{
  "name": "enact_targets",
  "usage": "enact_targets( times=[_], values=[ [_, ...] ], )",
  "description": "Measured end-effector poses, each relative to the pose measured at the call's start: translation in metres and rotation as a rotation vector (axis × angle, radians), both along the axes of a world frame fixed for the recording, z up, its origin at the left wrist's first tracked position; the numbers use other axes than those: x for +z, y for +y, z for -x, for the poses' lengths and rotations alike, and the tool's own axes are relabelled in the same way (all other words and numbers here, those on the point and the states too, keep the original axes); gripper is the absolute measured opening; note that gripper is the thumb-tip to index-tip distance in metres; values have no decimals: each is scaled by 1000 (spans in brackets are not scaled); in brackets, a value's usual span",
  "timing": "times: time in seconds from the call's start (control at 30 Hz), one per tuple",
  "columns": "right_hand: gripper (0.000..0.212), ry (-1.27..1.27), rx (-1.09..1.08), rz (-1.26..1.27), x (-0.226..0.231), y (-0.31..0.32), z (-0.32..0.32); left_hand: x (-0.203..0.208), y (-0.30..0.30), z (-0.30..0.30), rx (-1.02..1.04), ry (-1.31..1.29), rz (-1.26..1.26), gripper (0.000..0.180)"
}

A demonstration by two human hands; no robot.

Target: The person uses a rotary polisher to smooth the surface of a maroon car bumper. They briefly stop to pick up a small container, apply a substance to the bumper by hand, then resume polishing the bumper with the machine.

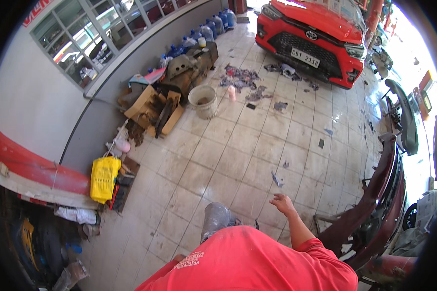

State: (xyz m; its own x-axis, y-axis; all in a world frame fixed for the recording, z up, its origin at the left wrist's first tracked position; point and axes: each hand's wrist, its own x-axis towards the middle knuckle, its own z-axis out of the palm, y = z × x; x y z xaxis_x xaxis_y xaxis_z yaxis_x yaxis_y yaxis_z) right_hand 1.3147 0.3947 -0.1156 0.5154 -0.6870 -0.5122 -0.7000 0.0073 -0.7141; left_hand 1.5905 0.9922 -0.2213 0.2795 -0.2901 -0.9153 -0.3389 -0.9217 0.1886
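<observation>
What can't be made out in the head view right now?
Left hand: head view, mostly hidden behind the red shirt.
Red car: head view, upper part cut off by the top edge.
Bucket: head view, too small to tell what lies inside.

Red car up ahead: pale licence plate on front, one row of dark letters and digits, legible from here; oval emblem above it. Red shirt: small white block lettering, slanting. White wall: big red capitals high up, cut off. Yellow bag: print too small to read.
</observation>
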Motion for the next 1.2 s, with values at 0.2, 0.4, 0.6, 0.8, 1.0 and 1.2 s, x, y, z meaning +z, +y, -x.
enact_targets(
  times=[0.2, 0.4, 0.6, 0.8, 1.0, 1.2],
  values=[
    [70, -85, -83, 26, -16, -65, -106, -22, -130, -144, -61, -13, -6, 34],
    [72, 231, -133, -344, -34, -83, -99, -57, -392, -385, -286, -339, 391, 40],
    [62, 433, -488, -537, 12, -75, -51, 96, -749, -472, -253, -427, 745, 45],
    [59, 378, -423, -616, -53, -204, -133, 107, -857, -496, -76, -255, 881, 48],
    [77, 276, -212, -218, -81, -458, -319, 37, -751, -497, -85, -128, 98, 39],
    [79, -58, -219, 108, -44, -680, -496, 31, -723, -541, 30, -2, 16, 39]
  ],
)
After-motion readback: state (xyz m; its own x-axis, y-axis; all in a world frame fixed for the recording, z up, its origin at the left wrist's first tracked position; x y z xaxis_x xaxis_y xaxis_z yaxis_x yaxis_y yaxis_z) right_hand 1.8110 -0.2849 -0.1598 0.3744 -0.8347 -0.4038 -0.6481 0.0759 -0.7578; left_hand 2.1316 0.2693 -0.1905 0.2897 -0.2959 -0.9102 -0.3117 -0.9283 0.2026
